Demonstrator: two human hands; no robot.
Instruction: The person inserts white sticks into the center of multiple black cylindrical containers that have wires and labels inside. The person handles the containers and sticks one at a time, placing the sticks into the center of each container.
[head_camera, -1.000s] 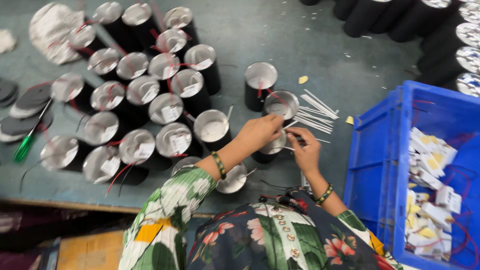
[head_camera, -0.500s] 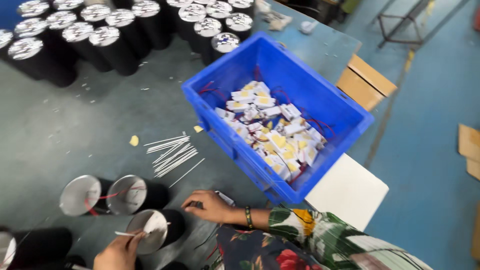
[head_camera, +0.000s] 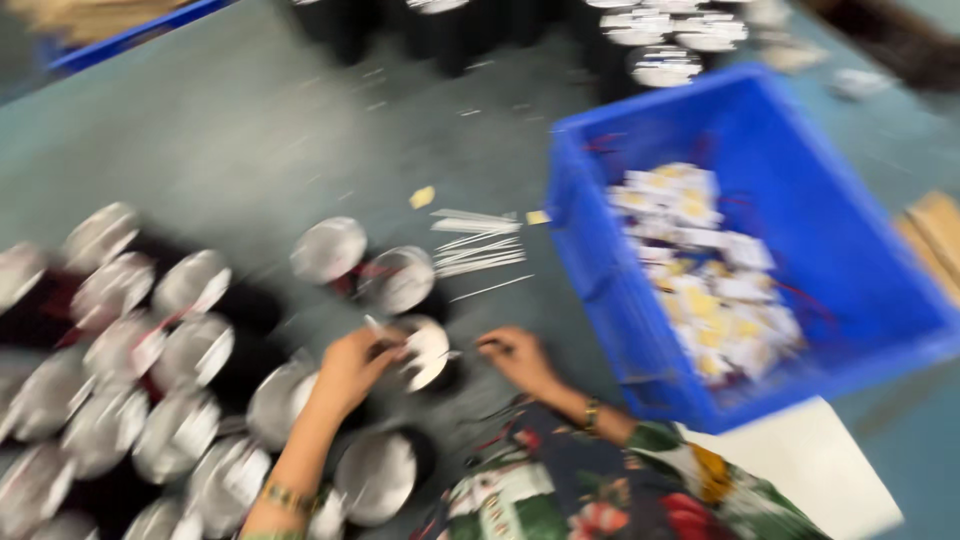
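The picture is motion-blurred. My left hand (head_camera: 350, 365) pinches a thin white stick (head_camera: 373, 323) at the silver top of a black cylinder (head_camera: 428, 350) standing on the grey table. My right hand (head_camera: 515, 358) lies on the table just right of that cylinder, fingers curled; something thin and dark shows at its fingertips, too blurred to name. Both wrists wear bracelets and both sleeves are flower-patterned. A loose pile of white sticks (head_camera: 480, 245) lies beyond the hands.
Several black cylinders with silver tops (head_camera: 150, 340) crowd the left side, and more stand at the far edge (head_camera: 640, 40). A blue crate (head_camera: 600, 260) holding white and yellow packets (head_camera: 700, 280) sits at the right. A white board (head_camera: 800, 460) lies at its near corner.
The view has swung from the crate back down and left onto the hands. Both hands stay at the same silver-topped cylinder, the left one still pinching a white stick.
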